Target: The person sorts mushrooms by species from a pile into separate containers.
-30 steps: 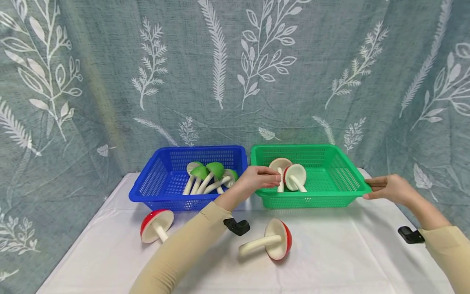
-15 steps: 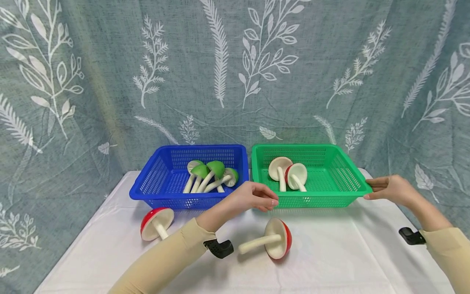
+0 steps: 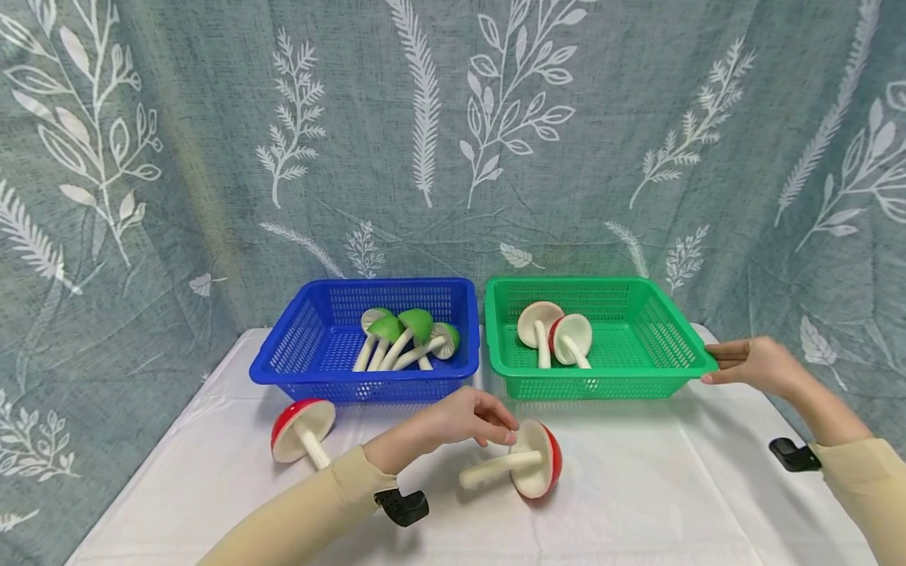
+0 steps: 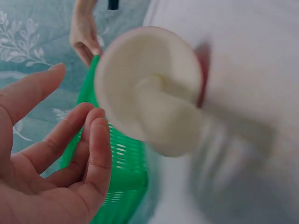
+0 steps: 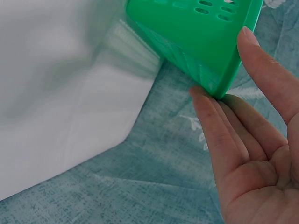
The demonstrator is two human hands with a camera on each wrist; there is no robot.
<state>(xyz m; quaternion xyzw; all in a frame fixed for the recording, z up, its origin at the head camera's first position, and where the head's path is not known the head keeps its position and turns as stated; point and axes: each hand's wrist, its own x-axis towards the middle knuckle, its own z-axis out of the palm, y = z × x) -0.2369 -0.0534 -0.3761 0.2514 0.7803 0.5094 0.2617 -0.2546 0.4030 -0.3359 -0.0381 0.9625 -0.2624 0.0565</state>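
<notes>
My left hand [image 3: 460,417] is just above a red-capped toy mushroom [image 3: 527,460] that lies on its side, white underside and stem facing left. Its fingers are loosely bent, the thumb apart, with nothing between them; in the left wrist view the mushroom [image 4: 121,84] fills the space beyond the fingertips. At the right, my right hand [image 3: 753,365] holds the corner rim of the green basket [image 3: 602,375], thumb [image 5: 266,65] on the rim and fingers underneath. Inside that basket lie two more red mushrooms [image 3: 573,338]. Another red mushroom [image 3: 297,440] rests on the cloth at the left.
Beside the green basket stands a blue basket [image 3: 368,378] with several green-capped mushrooms [image 3: 416,324]. Both sit at the back of a table covered in white cloth [image 3: 637,487]. A grey-green curtain [image 3: 439,141] with white leaf prints hangs behind.
My left hand has come back from the green basket, down and toward the mushroom lying in front. The right hand stays on the green basket's rim.
</notes>
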